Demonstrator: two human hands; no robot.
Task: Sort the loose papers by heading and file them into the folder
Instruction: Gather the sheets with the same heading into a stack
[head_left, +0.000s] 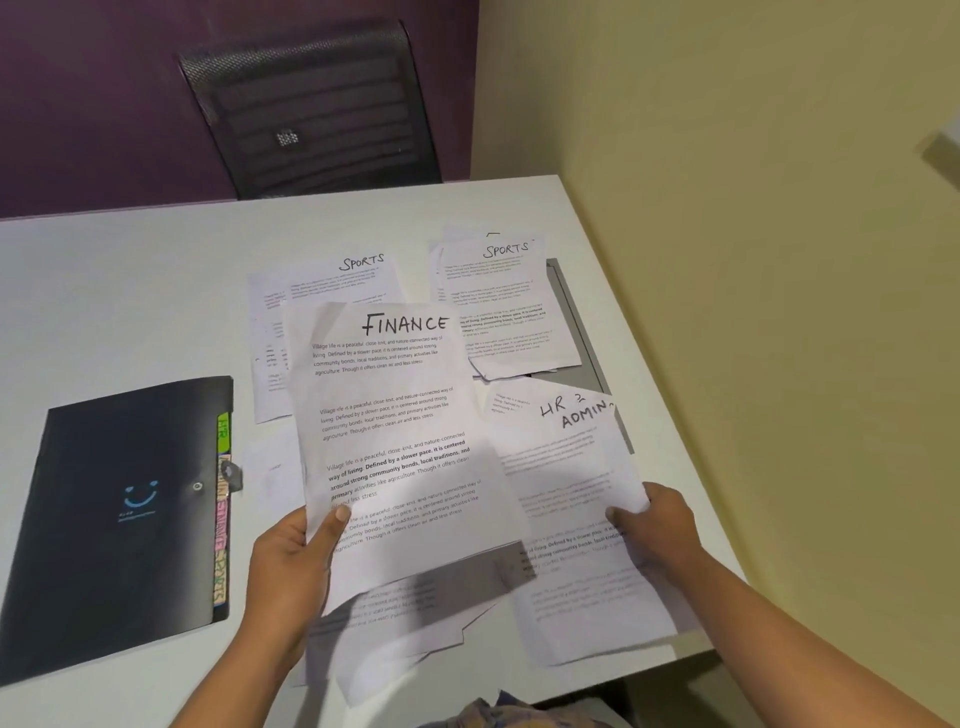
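Observation:
My left hand (291, 561) grips the lower left edge of a sheet headed FINANCE (400, 426), lifted above the table. My right hand (660, 525) pinches the right edge of a sheet headed HR & ADMIN (571, 467), which lies to the right and partly under the FINANCE sheet. Two sheets headed SPORTS lie farther back, one (332, 286) behind the FINANCE sheet, the other (504, 296) on a small pile at the back right. More loose papers (395, 618) lie under my hands. A black expanding folder (119, 514) with coloured tabs (222, 519) lies shut at the left.
The white table (130, 291) ends at its right edge near a yellow wall (753, 260). A black mesh office chair (317, 109) stands behind the far edge. A grey flat object (576, 322) lies under the back-right pile.

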